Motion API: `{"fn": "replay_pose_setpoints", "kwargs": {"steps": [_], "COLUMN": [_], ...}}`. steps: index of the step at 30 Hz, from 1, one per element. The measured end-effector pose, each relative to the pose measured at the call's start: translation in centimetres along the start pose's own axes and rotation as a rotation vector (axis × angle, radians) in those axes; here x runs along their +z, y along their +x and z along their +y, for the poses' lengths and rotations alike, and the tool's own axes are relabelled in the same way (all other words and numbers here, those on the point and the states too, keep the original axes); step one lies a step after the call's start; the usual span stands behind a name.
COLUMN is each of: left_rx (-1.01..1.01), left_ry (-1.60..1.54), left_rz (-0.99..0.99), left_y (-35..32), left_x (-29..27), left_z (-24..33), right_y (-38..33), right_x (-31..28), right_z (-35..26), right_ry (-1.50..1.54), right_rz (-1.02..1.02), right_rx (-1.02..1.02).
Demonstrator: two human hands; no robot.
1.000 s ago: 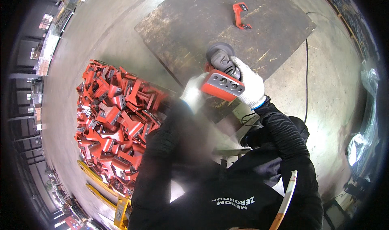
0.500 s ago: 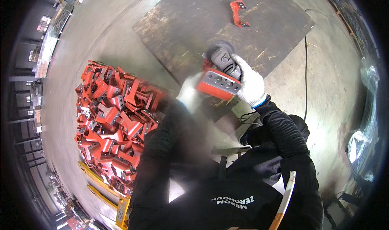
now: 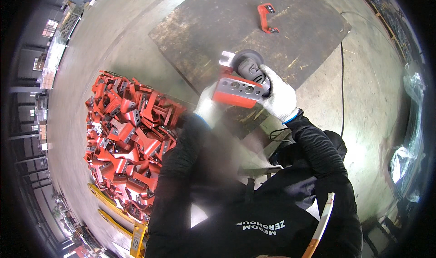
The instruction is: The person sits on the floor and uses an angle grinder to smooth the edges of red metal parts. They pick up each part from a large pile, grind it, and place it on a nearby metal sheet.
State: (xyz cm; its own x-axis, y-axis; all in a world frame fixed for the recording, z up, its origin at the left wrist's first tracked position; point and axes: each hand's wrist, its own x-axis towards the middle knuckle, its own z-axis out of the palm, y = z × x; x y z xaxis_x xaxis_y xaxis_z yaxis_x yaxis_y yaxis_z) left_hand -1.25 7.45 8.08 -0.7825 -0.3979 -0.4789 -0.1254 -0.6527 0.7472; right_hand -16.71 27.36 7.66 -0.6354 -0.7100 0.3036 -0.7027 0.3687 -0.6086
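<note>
The single head camera sat on the person's head and looked steeply down past the dark-sleeved forearms, close over the gloved hands. Its fisheye bent the concrete floor (image 3: 113, 35) toward the rim, taking in the dark steel plate (image 3: 290, 26) ahead and the heap of red brackets (image 3: 129, 135) at left.

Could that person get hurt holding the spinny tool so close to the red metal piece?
Maybe. The left hand holds the red bracket in the air right beside the grinder in the right hand, so the disc could slip toward gloved fingers. The cord trails across the floor and might snag. The pile of brackets sits close by, easy to bump.
</note>
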Motion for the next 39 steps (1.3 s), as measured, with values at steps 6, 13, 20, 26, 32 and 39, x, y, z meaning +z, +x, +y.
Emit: {"fn": "replay_pose_setpoints", "kwargs": {"steps": [6,13,20,26,32,39], "left_rx": [-0.049,-0.051,0.046,0.157,0.221,0.294], "left_ry": [-0.2,-0.141,-0.109,0.343,0.636,0.757], "left_rz": [0.009,0.035,0.2,0.52,0.672,0.646], "left_y": [-0.2,1.2,2.0,5.5,5.4,7.7], "left_x": [0.0,-1.3,-3.4,-6.6,-4.9,-8.7], "left_z": [0.4,-0.2,1.6,1.7,1.8,-0.2], "right_y": [0.0,-0.2,-0.6,-1.1,-2.0,-2.2], "right_x": [-1.0,0.0,-1.6,-3.0,-1.5,1.1], "right_z": [-0.6,1.6,2.9,-0.3,-2.2,-0.7], "right_ry": [0.011,-0.039,-0.007,0.333,0.292,0.157], "right_rz": [-0.054,-0.039,0.096,-0.019,-0.135,-0.24], "right_rx": [0.086,0.102,0.036,0.071,-0.15,-0.162]}}
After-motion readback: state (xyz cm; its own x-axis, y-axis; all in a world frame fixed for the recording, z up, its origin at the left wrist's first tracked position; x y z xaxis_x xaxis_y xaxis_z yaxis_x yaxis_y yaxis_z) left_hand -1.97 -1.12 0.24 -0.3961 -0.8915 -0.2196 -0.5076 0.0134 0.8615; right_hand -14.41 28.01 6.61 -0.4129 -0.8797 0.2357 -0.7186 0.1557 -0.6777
